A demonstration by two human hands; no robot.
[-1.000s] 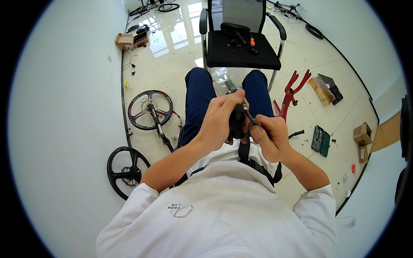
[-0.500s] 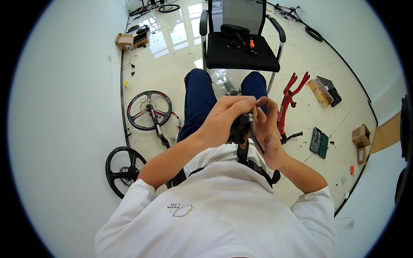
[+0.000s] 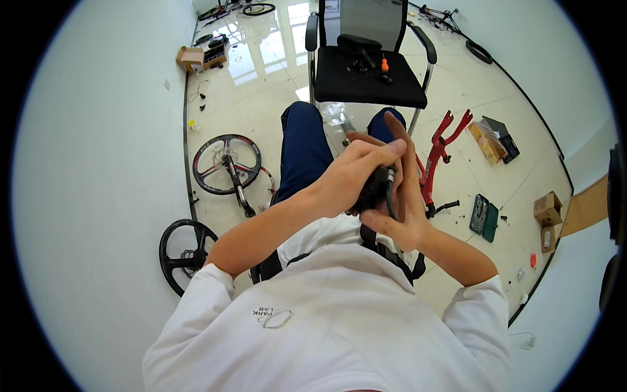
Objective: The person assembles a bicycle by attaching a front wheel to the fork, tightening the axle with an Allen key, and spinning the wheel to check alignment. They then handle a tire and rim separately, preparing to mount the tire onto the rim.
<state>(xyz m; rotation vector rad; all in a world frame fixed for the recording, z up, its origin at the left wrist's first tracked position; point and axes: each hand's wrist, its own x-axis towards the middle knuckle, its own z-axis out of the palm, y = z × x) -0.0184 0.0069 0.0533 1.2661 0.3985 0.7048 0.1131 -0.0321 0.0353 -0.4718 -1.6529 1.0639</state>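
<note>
Above my lap, both hands are around a black bicycle part point(image 3: 375, 188) with a black cable or hose that has a silver fitting. Most of this part is covered by the fingers, so its exact kind cannot be made out. My left hand point(image 3: 349, 175) is closed on it from the left, with the thumb lying along the top toward the other hand. My right hand point(image 3: 409, 208) supports it from the right against the palm. Its index finger points up and away, while its thumb lies across the near end of the part.
Ahead stands a black office chair point(image 3: 366, 85) carrying a saddle, small parts and an orange-handled screwdriver point(image 3: 385, 66). Wheels point(image 3: 226, 138) lie at left. On the right are a red frame point(image 3: 432, 163), a green tool case point(image 3: 484, 217) and cardboard boxes point(image 3: 547, 208).
My right hand has loosened from bent fingers into a stretched index finger, its thumb now lower across the part. The part and both hands have shifted slightly right.
</note>
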